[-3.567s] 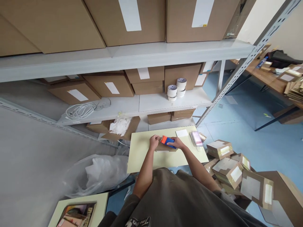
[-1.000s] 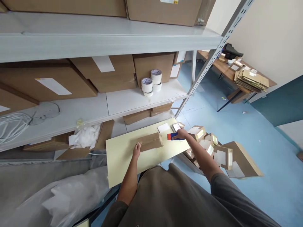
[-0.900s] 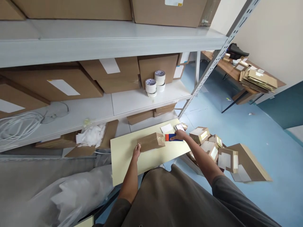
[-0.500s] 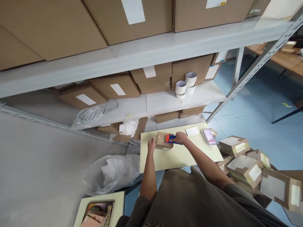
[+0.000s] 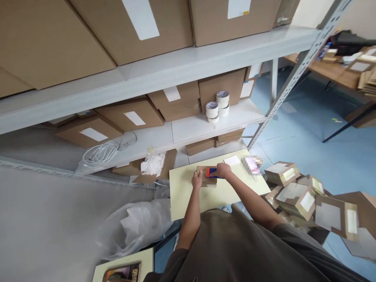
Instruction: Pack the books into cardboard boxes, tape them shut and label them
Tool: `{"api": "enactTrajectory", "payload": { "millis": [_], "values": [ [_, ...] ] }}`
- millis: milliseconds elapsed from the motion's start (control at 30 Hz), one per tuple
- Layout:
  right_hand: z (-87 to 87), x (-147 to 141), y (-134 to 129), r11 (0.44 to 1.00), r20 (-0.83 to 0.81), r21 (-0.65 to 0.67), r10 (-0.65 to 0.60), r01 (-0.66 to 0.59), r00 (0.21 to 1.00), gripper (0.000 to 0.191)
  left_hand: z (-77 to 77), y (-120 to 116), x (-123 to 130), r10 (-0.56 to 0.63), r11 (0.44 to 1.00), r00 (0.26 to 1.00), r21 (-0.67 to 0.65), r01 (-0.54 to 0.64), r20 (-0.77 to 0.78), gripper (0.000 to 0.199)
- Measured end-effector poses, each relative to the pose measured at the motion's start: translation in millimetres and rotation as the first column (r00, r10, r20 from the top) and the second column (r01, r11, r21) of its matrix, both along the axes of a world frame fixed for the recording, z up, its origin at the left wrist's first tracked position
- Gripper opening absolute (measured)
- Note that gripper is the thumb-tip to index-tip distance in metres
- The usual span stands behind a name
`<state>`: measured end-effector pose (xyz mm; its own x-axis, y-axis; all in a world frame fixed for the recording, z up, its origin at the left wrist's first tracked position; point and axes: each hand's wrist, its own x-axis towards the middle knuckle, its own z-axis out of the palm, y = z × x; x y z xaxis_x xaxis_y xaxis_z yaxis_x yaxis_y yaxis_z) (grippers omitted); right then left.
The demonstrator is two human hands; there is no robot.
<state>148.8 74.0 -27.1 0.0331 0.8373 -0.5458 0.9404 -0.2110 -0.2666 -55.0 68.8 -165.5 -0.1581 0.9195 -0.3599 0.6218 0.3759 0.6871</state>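
Observation:
A small brown cardboard box sits on the pale yellow tabletop. My left hand is closed on the box's left side, with fingers at its top edge. Over the top of the box, my right hand grips a blue-and-orange tool that looks like a tape dispenser; its orange end is at the box top. Whether tape is coming off it is too small to tell. Behind my right hand lies a white sheet, and a blurred-out pinkish item is farther right.
Shelving with large cartons rises in front, its lower shelf holding white tape rolls and a coiled cable. Several boxes are piled on the right. A plastic bag stands left of the table.
My left hand has moved right, from beside the box onto its left edge. The tape dispenser stays at the box top in my right hand. The whole view has shifted.

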Motion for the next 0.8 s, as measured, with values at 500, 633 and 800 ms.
{"api": "enactTrajectory", "payload": {
  "millis": [500, 633, 800],
  "values": [
    [-14.1, 177.9, -76.5, 0.99, 0.094, -0.007, -0.139, 0.14, 0.986, 0.07, 9.7, -25.0, 100.7, -0.121, 0.991, 0.99, -0.063, 0.116, -0.078, 0.051],
    [-26.7, 208.4, -90.9, 0.981, 0.123, -0.052, -0.179, 0.187, 0.976, 0.069, 4.0, -17.9, 89.9, -0.126, 0.99, 0.991, -0.061, 0.124, -0.036, 0.052],
    [-50.1, 163.0, -84.8, 0.987, 0.0, -0.063, -0.146, 0.146, 0.989, 0.066, -11.3, -4.0, 46.3, -0.078, 0.996, 0.98, -0.018, 0.083, 0.184, 0.051]
  ]
}}
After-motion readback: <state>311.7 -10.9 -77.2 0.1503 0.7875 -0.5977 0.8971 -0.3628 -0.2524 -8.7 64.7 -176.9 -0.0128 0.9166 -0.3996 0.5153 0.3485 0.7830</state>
